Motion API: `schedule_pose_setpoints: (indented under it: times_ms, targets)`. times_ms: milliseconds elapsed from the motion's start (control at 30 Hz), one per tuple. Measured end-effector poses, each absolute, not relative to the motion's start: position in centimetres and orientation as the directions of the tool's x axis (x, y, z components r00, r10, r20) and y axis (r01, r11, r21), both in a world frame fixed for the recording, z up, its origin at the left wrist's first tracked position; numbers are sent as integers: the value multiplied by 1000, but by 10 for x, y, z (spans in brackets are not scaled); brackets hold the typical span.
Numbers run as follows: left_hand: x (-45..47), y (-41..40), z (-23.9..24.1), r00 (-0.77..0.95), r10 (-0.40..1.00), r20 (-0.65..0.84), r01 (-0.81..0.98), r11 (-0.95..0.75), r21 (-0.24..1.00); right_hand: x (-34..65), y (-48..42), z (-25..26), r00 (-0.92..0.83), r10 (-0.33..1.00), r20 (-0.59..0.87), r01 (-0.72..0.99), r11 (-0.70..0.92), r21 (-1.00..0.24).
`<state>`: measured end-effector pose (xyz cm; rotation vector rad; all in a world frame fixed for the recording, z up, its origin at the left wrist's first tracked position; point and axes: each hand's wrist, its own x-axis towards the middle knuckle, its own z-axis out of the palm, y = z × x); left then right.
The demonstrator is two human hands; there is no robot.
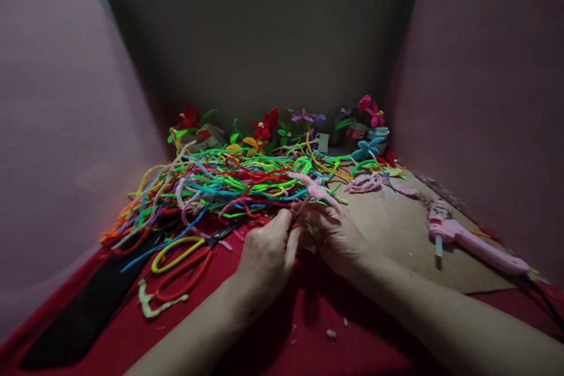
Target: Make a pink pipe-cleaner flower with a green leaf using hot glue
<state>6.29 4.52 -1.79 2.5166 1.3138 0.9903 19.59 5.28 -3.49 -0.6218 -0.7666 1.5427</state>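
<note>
A pink pipe-cleaner flower, its fuzzy petals spread to both sides, sticks up above my two hands at the middle of the view. My left hand is closed, with thumb and fingers pinching the thin stem just under the petals. Close against it, my right hand is also closed around the flower's lower part; its fingertips are partly hidden. Right behind the hands lies a large tangled heap of colourful pipe cleaners.
Scissors with yellow and red handles lie at left, beside a black strip. A pink hot glue gun rests on a cardboard sheet at right, its cord trailing off. Finished flowers line the back. Red cloth covers the table.
</note>
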Motion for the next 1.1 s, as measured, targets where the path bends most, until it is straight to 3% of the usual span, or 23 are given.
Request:
schedule_pose_setpoints:
  times_ms: [167, 233, 333, 467, 600, 733, 900, 1100]
  targets:
    - [59, 49, -22, 490, 599, 633, 743, -667, 57, 193, 47, -33, -111, 992, 62, -621, -20, -784]
    - [58, 50, -22, 514, 562, 648, 731, -682, 11, 193, 45, -32, -107, 992, 65, -598, -12, -802]
    - [57, 50, -19, 488, 571, 660, 685, -720, 116, 193, 44, -29, -80, 993, 86, -559, 26, -829]
    - [58, 49, -11, 364, 677, 640, 582, -702, 412, 194, 42, -23, -129, 977, 168, -510, 80, -856]
    - [60, 47, -4, 274, 836, 476, 441, -548, 711, 197, 42, -23, -128, 975, 183, -441, 110, -891]
    - [63, 44, 3, 244, 935, 258, 274, -322, 906, 199, 45, -29, -128, 983, 129, -436, 61, -898]
    - [65, 43, 13, 319, 948, -5, 23, -2, 1000, 201, 48, -29, -170, 979, 113, -475, 19, -880]
    - [56, 48, 11, 592, 795, -129, -237, 325, 916, 200, 48, -27, -248, 958, 143, -541, -15, -841]
